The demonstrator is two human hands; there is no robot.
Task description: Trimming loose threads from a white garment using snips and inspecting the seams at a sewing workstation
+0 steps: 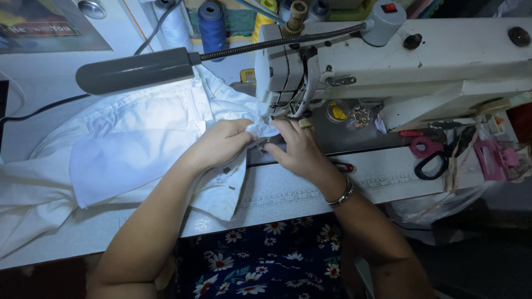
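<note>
A white garment (133,144) lies spread over the sewing table, its edge pulled under the needle area of a white sewing machine (388,61). My left hand (221,143) pinches a fold of the white cloth just left of the presser foot. My right hand (296,147), with a ring and a metal bracelet on the wrist, holds the same small bunch of cloth from the right, directly below the needle. The needle itself is hidden behind the fabric and my fingers.
A grey gooseneck lamp (133,69) lights the cloth from the left. Thread cones (212,25) stand behind the machine. Black-handled scissors (438,160), pink-handled scissors (421,145) and a pink clip (494,159) lie to the right. The white table edge (277,213) runs in front.
</note>
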